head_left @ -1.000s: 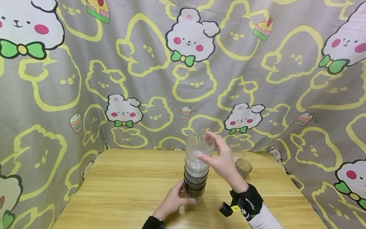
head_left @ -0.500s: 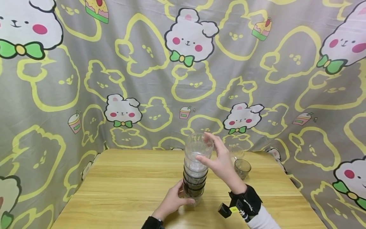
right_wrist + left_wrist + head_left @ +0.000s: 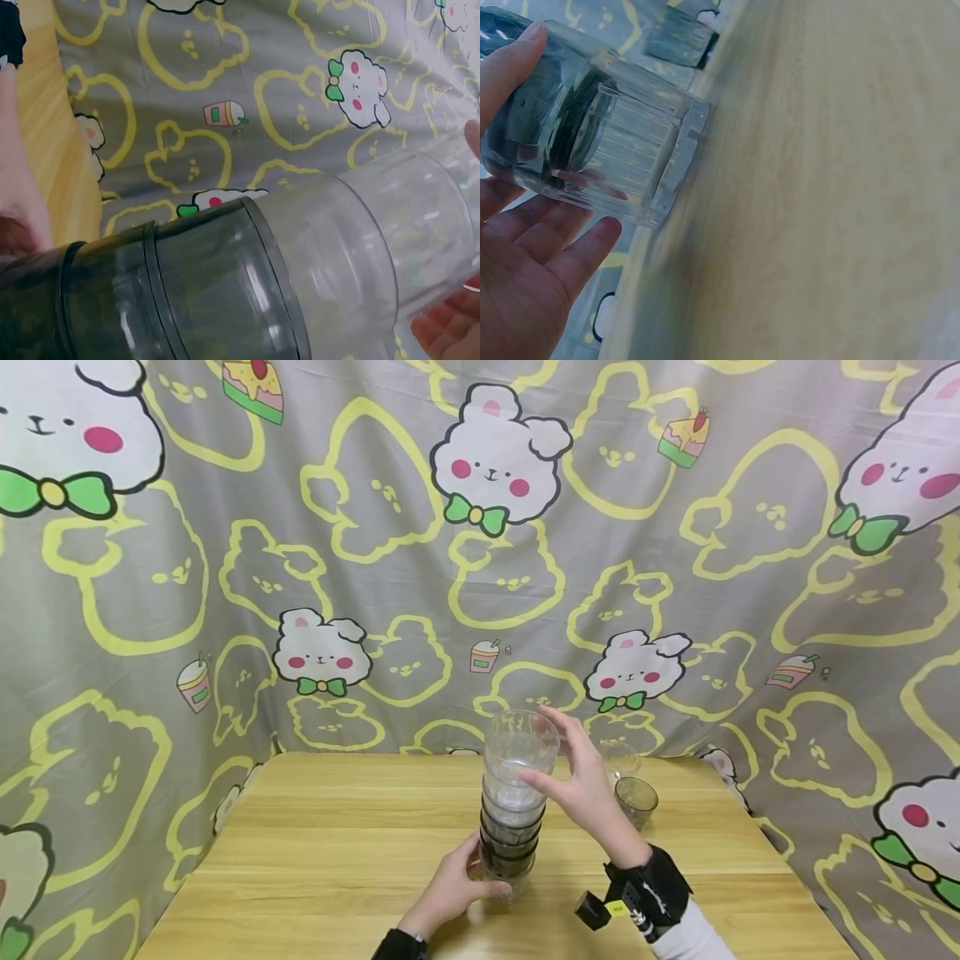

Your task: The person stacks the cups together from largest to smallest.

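A tall column of nested drinking glasses stands on the table in the head view. It has a clear glass (image 3: 634, 142) at the bottom, smoky dark glasses (image 3: 510, 843) above that, and clear ones on top. My left hand (image 3: 456, 887) grips the column low down, thumb on the near side. In the left wrist view, the bottom glass's thick base is right at the tabletop. My right hand (image 3: 585, 777) holds the topmost clear glass (image 3: 519, 739) between thumb and fingers. Its fingertips (image 3: 446, 326) show at the right edge of the right wrist view.
A smoky glass (image 3: 637, 802) stands on the wooden table (image 3: 337, 827), right of the column. Behind it is a clear glass (image 3: 619, 758). A patterned curtain (image 3: 412, 585) hangs beyond the table's back edge and along both sides.
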A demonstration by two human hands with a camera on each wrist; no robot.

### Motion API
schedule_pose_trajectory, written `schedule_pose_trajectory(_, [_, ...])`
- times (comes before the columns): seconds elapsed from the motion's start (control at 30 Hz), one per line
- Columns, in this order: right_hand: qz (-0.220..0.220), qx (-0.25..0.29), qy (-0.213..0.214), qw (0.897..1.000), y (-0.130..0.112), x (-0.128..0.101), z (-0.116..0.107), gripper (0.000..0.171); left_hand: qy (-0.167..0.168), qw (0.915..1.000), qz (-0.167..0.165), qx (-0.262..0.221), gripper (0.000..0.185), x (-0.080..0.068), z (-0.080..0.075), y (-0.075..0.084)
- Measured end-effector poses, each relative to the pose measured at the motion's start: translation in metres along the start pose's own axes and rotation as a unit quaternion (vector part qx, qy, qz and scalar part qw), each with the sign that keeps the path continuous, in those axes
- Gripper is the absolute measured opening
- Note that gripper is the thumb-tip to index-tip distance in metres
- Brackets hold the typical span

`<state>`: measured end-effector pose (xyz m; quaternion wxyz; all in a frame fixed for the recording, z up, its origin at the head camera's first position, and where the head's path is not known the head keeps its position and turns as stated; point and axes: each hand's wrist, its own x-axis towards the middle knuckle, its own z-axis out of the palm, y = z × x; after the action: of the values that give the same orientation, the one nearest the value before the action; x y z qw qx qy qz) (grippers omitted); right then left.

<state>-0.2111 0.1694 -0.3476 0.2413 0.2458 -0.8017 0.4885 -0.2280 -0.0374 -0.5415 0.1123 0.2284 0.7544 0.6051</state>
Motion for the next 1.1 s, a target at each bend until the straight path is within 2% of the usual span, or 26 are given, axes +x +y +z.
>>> schedule_pose_trajectory(0.27, [-0.061, 0.091, 0.026, 0.994, 0.014, -0.002, -0.012, 0.07, 0.002, 1.0, 0.002, -0.001, 0.083, 0.001, 0.001, -0.001])
schedule_pose_trajectory(0.47, [-0.067, 0.102, 0.065, 0.99, 0.029, -0.003, -0.024, 0.059, 0.0, 1.0, 0.001, -0.003, 0.084, 0.0, 0.001, -0.002])
schedule_pose_trajectory(0.7, [-0.007, 0.078, 0.115, 0.99, 0.051, 0.0, -0.038, 0.056, 0.002, 1.0, 0.008, -0.005, 0.084, 0.0, 0.0, -0.003])
schedule_pose_trajectory(0.97, [0.122, 0.031, 0.154, 0.98, 0.077, 0.003, -0.049, 0.059, 0.001, 1.0, 0.005, -0.005, 0.085, 0.0, 0.0, -0.001])
schedule_pose_trajectory(1.1, [0.134, 0.013, 0.177, 0.975, 0.077, 0.005, -0.05, 0.06, -0.002, 1.0, -0.004, -0.002, 0.085, 0.0, 0.0, 0.0])
